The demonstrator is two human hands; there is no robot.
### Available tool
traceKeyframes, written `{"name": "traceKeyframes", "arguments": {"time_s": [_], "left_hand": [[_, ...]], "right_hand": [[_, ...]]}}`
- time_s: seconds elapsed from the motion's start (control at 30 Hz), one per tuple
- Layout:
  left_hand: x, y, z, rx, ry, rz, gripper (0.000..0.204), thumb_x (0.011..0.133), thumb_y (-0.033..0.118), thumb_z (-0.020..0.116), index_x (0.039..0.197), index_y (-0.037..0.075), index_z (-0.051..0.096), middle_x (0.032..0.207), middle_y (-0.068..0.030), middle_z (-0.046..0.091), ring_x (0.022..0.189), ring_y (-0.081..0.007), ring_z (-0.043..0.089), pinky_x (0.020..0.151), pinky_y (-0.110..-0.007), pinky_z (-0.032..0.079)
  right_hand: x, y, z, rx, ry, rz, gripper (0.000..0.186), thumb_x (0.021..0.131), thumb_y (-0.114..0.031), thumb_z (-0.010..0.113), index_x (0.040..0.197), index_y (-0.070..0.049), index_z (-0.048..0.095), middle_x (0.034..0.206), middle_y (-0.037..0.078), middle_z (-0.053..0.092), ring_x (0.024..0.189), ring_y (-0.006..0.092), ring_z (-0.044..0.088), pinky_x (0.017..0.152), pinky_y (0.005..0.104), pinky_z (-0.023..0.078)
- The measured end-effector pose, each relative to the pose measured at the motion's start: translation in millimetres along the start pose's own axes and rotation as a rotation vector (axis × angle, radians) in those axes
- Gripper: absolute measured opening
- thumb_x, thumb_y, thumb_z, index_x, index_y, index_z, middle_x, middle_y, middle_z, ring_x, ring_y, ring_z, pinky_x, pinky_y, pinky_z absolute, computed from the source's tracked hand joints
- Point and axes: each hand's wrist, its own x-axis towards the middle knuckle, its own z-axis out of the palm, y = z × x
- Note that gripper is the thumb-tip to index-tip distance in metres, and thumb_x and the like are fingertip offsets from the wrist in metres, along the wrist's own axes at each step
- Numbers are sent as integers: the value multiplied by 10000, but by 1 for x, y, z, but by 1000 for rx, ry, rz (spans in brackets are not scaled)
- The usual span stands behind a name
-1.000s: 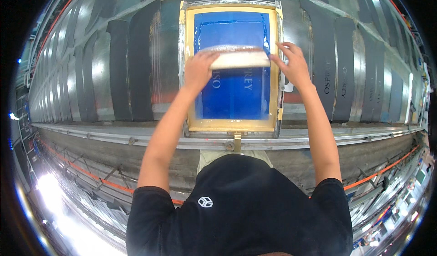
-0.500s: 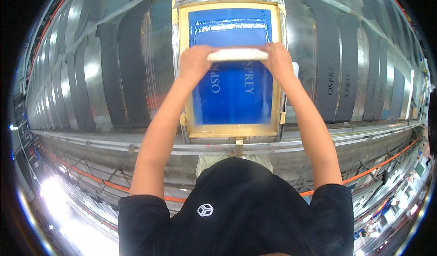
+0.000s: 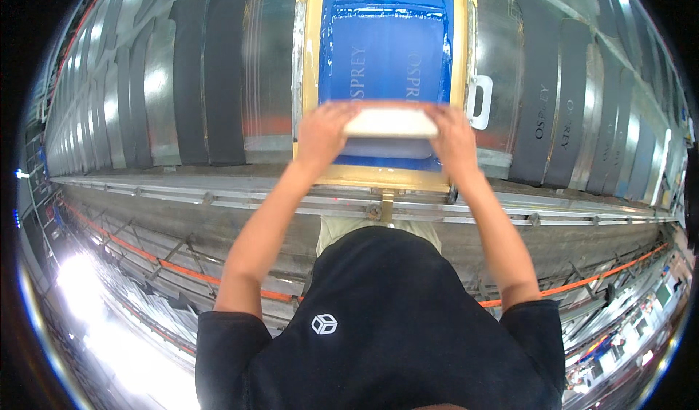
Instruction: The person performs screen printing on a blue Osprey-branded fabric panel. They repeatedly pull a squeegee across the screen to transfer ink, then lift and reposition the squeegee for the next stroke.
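Both my hands grip a squeegee (image 3: 391, 122) with a pale, thick handle and a reddish edge along its far side. My left hand (image 3: 322, 135) is closed round its left end, my right hand (image 3: 453, 137) round its right end; both are a little blurred. The squeegee lies crosswise over the near half of a screen printing frame (image 3: 314, 53) with yellow borders. Inside the frame is blue mesh (image 3: 389, 60) with pale lettering in two columns. Glossy wet ink (image 3: 393, 13) forms a ridge along the mesh's far end. My hands and the squeegee hide part of the mesh.
Dark fabric strips (image 3: 224, 82) lie side by side on the long metal table, and some strips to the right (image 3: 539, 111) bear dark lettering. A white handle-like piece (image 3: 480, 103) sits beside the frame's right edge. A metal rail (image 3: 182, 191) runs along the near edge.
My hands have drawn the squeegee toward me, from the far half of the mesh to its near half. The frame now appears higher in view, and the white piece at its right is uncovered.
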Motion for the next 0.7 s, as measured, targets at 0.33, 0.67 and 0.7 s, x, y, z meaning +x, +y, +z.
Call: {"name": "traceKeyframes", "arguments": {"time_s": [0.33, 0.67, 0.7], "left_hand": [[236, -79, -4, 7, -192, -186, 318, 844, 194, 718, 1150, 266, 767, 1169, -43, 733, 1071, -289, 683, 884, -405, 554], [77, -25, 11, -4, -75, -76, 352, 764, 50, 714, 1080, 190, 779, 1083, -29, 753, 986, -263, 700, 795, -409, 563], [51, -17, 11, -50, -8, -46, 364, 749, 23, 708, 1072, 175, 779, 1086, -22, 755, 980, -255, 702, 786, -404, 562]], "right_hand": [[231, 90, -4, -43, 62, -50, 310, 771, -109, 792, 1078, -74, 762, 1054, 155, 716, 1030, 359, 645, 919, 459, 528], [58, 35, 15, 5, 80, -27, 452, 652, 59, 738, 1094, -37, 723, 1103, 129, 689, 1081, 338, 604, 944, 434, 513], [36, 24, 15, 29, 41, 2, 440, 659, 64, 718, 1088, -33, 722, 1098, 129, 686, 1080, 336, 606, 940, 427, 516]]}}
